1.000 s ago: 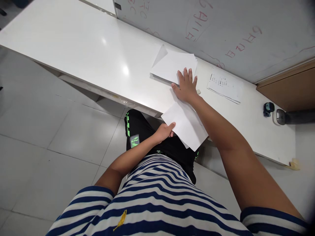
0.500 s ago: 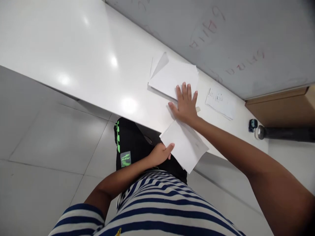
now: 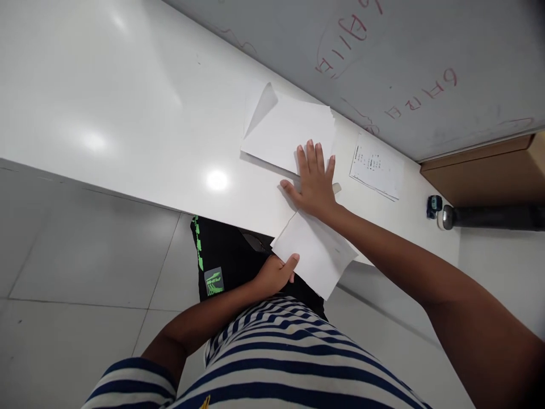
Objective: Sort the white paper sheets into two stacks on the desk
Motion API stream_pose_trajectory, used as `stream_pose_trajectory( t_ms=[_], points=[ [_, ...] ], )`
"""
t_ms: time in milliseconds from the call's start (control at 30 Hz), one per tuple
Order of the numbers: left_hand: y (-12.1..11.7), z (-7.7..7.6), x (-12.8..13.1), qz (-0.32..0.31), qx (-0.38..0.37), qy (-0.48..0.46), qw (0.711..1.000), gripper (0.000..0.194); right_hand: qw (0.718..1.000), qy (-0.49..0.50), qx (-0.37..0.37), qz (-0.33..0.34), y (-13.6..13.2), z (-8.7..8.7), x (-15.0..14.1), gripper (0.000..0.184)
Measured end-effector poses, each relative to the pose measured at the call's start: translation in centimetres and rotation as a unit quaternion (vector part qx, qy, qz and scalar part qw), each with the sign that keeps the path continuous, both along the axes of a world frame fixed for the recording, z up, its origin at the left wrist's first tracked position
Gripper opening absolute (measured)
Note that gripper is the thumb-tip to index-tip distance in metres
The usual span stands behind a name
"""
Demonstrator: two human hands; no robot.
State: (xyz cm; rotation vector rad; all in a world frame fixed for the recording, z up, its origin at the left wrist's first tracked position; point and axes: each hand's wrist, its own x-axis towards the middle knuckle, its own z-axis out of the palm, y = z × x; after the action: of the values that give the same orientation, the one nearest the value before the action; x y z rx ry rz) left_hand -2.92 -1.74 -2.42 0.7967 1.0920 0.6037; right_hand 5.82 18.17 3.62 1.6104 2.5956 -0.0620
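In the head view, presses or rests the open right hand (image 3: 315, 190) palm down at the centre of the frame, fingers spread and gripping nothing, fingertips on the near right part of a flat stack of white paper (image 3: 293, 130). Below that, pinches a few loose, mostly blank white paper sheets (image 3: 315, 255) by the left edge with the left hand (image 3: 275, 275), thumb on top and fingers curled underneath; cannot tell how many. Holds these apart from the stack's main area, over the near edge of the long glossy white tabletop (image 3: 170, 113), with the top corner close to the heel of the right hand. Judging by the layout, looks partway along: has one lot laid flat at upper centre, one lot in hand. Leaves the stack unsquared, with stepped edges at its right and one corner curled up at its upper left. Shows no fold, fastening or writing clearly on the held sheets, beyond a faint mark. To the right of the stack, includes printed white sheets (image 3: 374, 167), untouched, and a small pale block (image 3: 337, 187) just beside the right hand, partly hidden.
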Motion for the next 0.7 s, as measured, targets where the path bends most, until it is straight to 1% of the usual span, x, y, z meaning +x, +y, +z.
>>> stream_pose_trajectory(
  t_ms=[100, 233, 400, 533, 700],
  points=[
    [0.1, 0.4, -0.1, -0.002, 0.000, 0.037, 0.999, 0.067, 1.000, 0.016, 0.007, 0.005, 0.0, -0.3, 0.2, 0.078],
    [0.2, 0.9, -0.3, 0.003, 0.015, 0.050, 0.999, 0.067, 0.999, 0.049, 0.008, 0.007, 0.2, -0.9, 0.7, 0.079],
    [0.0, 0.8, -0.4, 0.001, 0.053, 0.066, 0.996, 0.069, 0.996, 0.085, 0.000, 0.008, 0.4, -1.7, 1.1, 0.082],
    [-0.2, 0.8, -0.2, 0.012, 0.064, 0.092, 0.994, 0.068, 0.994, 0.107, 0.002, 0.010, 0.5, -1.8, 1.4, 0.079],
    [-0.4, 0.7, 0.0, 0.023, 0.082, 0.102, 0.991, 0.066, 0.987, 0.162, 0.000, -0.015, 1.0, -1.9, 1.6, 0.076]
  ],
)
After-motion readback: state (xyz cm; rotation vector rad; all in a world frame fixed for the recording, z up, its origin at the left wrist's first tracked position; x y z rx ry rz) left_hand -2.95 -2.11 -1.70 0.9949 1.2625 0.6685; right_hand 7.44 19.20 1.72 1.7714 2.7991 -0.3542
